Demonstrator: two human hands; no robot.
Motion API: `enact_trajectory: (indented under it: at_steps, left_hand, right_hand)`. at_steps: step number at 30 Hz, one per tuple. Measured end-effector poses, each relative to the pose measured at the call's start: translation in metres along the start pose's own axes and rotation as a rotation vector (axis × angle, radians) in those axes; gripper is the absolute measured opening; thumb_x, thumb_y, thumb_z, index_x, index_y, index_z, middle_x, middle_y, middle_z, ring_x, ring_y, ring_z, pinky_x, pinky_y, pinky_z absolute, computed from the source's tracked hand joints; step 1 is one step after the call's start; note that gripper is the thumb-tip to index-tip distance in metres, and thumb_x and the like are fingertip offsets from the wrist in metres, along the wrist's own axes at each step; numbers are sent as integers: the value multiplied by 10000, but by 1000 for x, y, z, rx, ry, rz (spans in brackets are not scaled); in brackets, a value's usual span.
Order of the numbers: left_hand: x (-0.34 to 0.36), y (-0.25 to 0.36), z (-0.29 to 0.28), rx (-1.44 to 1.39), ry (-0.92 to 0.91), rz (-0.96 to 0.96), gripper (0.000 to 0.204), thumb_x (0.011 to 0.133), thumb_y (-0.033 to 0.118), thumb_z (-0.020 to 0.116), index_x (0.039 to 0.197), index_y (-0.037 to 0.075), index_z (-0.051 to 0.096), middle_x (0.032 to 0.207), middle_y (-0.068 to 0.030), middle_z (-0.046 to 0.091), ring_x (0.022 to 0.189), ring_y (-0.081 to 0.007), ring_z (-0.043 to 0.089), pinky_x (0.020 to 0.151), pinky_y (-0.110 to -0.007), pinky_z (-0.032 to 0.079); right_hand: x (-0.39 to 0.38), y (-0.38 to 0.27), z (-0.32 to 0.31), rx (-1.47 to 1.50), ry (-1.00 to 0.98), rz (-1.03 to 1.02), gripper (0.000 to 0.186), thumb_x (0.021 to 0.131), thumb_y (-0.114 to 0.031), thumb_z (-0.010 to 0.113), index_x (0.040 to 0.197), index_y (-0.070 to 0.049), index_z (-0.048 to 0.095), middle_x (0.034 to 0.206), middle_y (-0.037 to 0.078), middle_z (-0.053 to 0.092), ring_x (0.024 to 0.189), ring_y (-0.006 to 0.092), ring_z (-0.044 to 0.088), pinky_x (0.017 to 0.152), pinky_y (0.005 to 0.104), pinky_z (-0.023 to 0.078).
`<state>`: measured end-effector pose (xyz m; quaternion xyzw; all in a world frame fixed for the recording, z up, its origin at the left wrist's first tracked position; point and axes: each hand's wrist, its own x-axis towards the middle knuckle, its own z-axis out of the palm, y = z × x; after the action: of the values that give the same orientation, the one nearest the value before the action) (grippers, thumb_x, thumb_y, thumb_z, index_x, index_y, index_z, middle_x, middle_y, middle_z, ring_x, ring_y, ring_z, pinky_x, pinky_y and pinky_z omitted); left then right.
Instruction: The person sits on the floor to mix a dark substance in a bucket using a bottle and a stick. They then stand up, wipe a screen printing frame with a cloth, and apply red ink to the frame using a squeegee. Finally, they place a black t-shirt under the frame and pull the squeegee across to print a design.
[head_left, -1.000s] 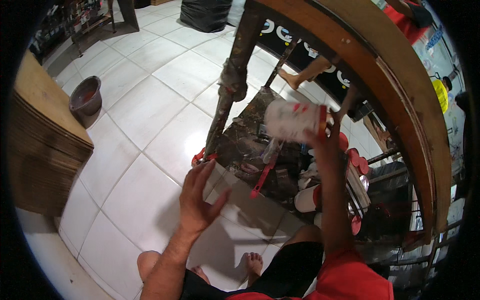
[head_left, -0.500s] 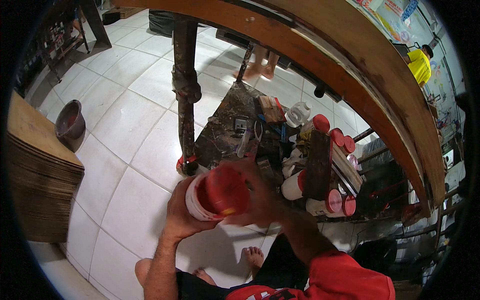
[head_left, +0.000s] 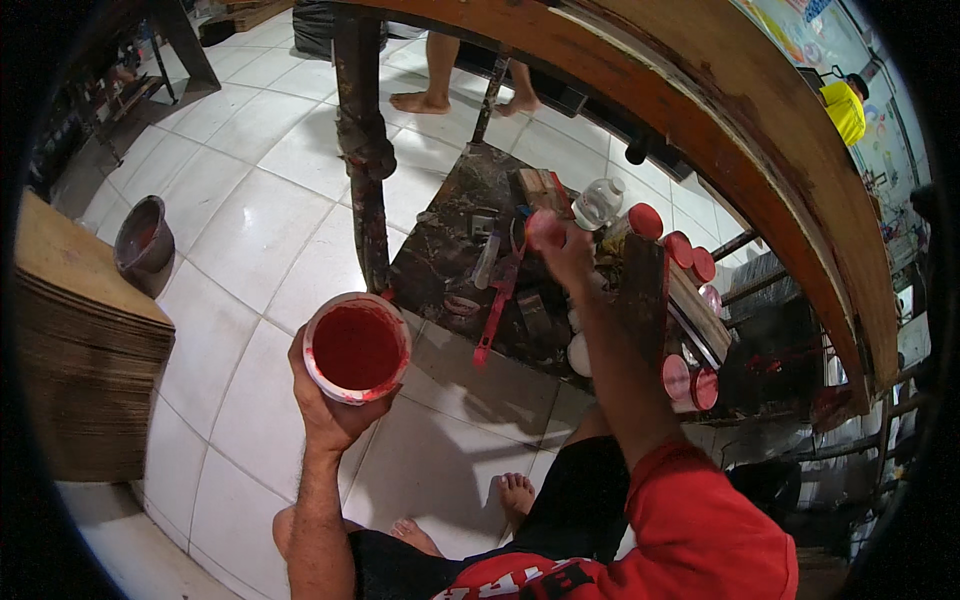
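Paint, red and wet, fills the white tub (head_left: pixel 356 348) held by the left hand (head_left: pixel 332 405). The fingers wrap the tub from below and behind, a closed grip, with the open mouth facing up. The tub sits above the white tiled floor (head_left: pixel 240 250), just left of a low stained board (head_left: pixel 480 250) that lies on the tiles.

The right hand (head_left: pixel 565 252) is raised over the board, fingers curled around a small reddish object (head_left: pixel 545 228); its shape is too blurred to name. The grip is closed on it.

On the board lie a red-handled tool (head_left: pixel 495 310), a clear plastic bottle (head_left: pixel 597 203) and small scraps. To the right stands a cluster of jars with red lids (head_left: pixel 690 262), close together, some stacked low near a dark rack (head_left: pixel 760 350).

A rusty metal post (head_left: pixel 365 170) rises between the tub and the far end of the board, touching the board's left edge as seen. A wide curved wooden counter (head_left: pixel 720 130) runs overhead across the upper right and hides what lies beyond it.

At left, a stack of flat brown sheets (head_left: pixel 80 340) stands well apart from the tub, with a dark bucket (head_left: pixel 143 235) on the floor beside it. Another person's bare feet (head_left: pixel 425 100) stand on the tiles beyond the board. The person's own bare feet (head_left: pixel 515 495) rest on the tiles below the right forearm.
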<state>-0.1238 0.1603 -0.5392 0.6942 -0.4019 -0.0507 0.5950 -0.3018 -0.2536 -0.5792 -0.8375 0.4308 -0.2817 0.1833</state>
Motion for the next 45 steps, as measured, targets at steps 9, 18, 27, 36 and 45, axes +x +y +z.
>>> enact_trajectory:
  at_steps: [9, 18, 27, 36, 45]
  left_hand:
    - [4, -6, 3, -33, 36, -47, 1149, 585, 182, 1008, 1511, 54, 342, 1397, -176, 585, 1294, -333, 601, 1076, -466, 540]
    - [8, -14, 9, -110, 31, -60, 1168, 589, 147, 997, 1540, 104, 320, 1426, -170, 572, 1316, -341, 588, 1083, -480, 542]
    - [8, -20, 6, -114, 22, -52, 1164, 600, 154, 993, 1540, 96, 308, 1438, -164, 558, 1326, -334, 582, 1094, -481, 537]
    - [9, -22, 9, -68, 27, -52, 1181, 592, 186, 1002, 1544, 138, 306, 1444, -157, 546, 1330, -335, 575, 1101, -494, 547]
    - [12, -18, 7, -38, 27, -86, 1174, 592, 190, 1004, 1538, 125, 312, 1443, -155, 546, 1326, -335, 578, 1101, -495, 550]
  right_hand:
    - [-47, 26, 5, -892, -1129, 195, 875, 763, -416, 882, 1448, -47, 482, 1473, 365, 467, 1308, 510, 555, 1024, 568, 532]
    - [-82, 42, 13, -691, -774, 189, 1023, 725, -434, 924, 1508, -64, 379, 1479, 410, 373, 1299, 610, 504, 964, 638, 542]
    - [-50, 44, -27, -377, -135, 152, 528, 889, -191, 665, 1364, -25, 506, 1120, 295, 695, 1037, 433, 709, 884, 499, 573]
    - [-31, 26, -45, 469, 139, -18, 397, 900, -20, 430, 1198, -28, 693, 1039, 109, 691, 945, 188, 657, 897, 349, 513]
    - [-35, -2, -40, 673, 27, 138, 395, 922, -38, 405, 1174, -24, 709, 1064, 80, 672, 972, 161, 636, 901, 317, 511]
